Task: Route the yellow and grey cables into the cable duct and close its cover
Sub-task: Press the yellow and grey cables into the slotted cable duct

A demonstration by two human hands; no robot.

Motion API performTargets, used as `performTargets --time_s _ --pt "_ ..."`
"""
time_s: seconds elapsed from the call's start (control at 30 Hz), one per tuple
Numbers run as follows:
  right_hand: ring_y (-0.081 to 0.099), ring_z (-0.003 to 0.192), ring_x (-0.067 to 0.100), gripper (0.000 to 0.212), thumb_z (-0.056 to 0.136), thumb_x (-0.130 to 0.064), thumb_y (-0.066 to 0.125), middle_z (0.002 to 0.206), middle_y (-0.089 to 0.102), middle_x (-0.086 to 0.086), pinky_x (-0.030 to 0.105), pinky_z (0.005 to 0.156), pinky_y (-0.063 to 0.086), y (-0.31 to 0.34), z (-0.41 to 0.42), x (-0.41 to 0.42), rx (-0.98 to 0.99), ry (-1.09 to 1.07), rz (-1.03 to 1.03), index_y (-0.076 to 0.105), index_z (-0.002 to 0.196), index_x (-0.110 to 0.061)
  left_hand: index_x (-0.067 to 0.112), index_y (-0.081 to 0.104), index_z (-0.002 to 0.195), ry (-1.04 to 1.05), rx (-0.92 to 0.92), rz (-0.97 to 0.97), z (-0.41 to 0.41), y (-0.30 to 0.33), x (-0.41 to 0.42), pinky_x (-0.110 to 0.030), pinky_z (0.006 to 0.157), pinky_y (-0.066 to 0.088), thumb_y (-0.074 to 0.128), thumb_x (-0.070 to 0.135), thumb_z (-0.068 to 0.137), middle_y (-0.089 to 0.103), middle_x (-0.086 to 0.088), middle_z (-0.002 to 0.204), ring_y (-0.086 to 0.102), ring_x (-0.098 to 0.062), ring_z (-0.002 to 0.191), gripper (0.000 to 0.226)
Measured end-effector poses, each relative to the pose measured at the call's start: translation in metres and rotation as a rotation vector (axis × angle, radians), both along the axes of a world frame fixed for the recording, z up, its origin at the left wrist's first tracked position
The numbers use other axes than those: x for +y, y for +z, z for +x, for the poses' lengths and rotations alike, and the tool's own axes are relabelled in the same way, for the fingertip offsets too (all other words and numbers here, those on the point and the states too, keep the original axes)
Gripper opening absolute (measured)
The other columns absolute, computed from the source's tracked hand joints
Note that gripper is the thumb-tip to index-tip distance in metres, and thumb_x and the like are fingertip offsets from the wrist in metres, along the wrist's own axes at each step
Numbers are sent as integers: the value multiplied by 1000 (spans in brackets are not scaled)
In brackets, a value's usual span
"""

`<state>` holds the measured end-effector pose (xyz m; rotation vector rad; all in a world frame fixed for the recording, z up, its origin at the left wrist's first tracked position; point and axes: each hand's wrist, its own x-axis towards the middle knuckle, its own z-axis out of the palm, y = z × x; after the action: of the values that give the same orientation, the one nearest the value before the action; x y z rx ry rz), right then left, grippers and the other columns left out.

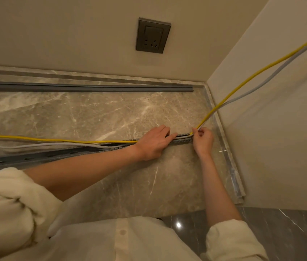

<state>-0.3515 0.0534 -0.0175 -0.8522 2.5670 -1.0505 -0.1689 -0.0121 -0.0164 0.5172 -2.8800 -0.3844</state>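
A: Where do we have the cable duct (58, 154)?

B: It lies open on the marble counter (111, 113), a grey slotted channel running from the left edge toward the right, ending just short of the side wall. Our cover (85, 88), a plain grey strip, lies apart from it at the far edge of the counter, against the back wall, so the duct is not closed

A: And the cables?

B: The yellow cable (243, 81) and the grey cable (273, 72) come down from the upper right along the side wall, bend at the duct's right end, and run left. Near that end they sit in the channel; farther left they lift out and lie along the duct's far side on the marble

A: What are our hands doing?

B: Our left hand (153, 142) rests over the duct, fingers held together and stretched right, pressing down on the cables in the channel. Our right hand (203, 139) is at the duct's right end, fingers curled, pinching the two cables where they bend upward

A: Anything else around us?

B: A dark wall socket (153, 35) sits on the back wall above the cover, and our pale rolled sleeves (233, 240) show at the near edge
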Motion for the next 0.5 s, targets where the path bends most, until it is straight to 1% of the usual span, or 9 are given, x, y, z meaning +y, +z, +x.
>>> performTargets --time_s 0.07,0.1,0.2,0.23,0.3,0.4,0.47,0.5 --pt "54 66 19 22 90 -20 63 72 63 13 23 60 33 0 -1 2 -7 -18 -33 63 79 -1 3 44 128 10 8 -19 -5 2 2 -40 79 43 56 7 78 54 -17 108 48 -30 98 52" --pt "53 65 19 20 89 -19 64 69 60 10 23 59 33 1 -1 3 -14 -37 -61 62 79 -2 1 47 125 14 10 -26 -9 4 4 -40 79 43 56 6 78 55 -17 108 48 -31 98 48" --pt "54 65 21 19 86 -15 66 67 57 9 25 63 36 3 -6 8 -22 -111 -154 63 83 4 -1 50 118 14 14 -14 -25 9 7 -42 82 43 55 5 80 56 -19 107 49 -32 98 39" --pt "54 65 22 19 86 -15 67 67 58 9 26 63 38 4 -8 10 -26 -127 -162 63 83 3 0 51 118 16 10 1 -30 9 8 -41 83 43 54 6 82 57 -18 108 49 -32 99 37" --pt "58 66 25 18 87 -17 65 68 61 13 31 63 43 4 -12 13 -52 -127 -145 63 78 -1 2 51 119 29 2 48 -33 8 9 -38 86 40 53 10 86 57 -16 111 48 -30 102 34" --pt "65 72 38 23 89 -20 63 78 68 25 45 69 53 3 -13 16 -90 -125 -123 64 80 1 4 50 124 28 16 101 -31 6 8 -37 89 38 56 17 88 58 -15 115 48 -29 106 39" --pt "66 75 40 24 89 -21 62 82 69 26 48 71 54 4 -9 15 -90 -151 -127 64 83 2 5 50 127 29 24 154 -27 7 5 -37 90 39 59 20 88 59 -15 116 48 -30 107 43" --pt "67 76 38 23 89 -20 63 84 70 26 45 71 54 5 -6 14 -90 -173 -137 64 87 2 5 49 128 37 23 187 -24 7 4 -38 90 39 59 22 88 59 -15 116 48 -29 108 45"
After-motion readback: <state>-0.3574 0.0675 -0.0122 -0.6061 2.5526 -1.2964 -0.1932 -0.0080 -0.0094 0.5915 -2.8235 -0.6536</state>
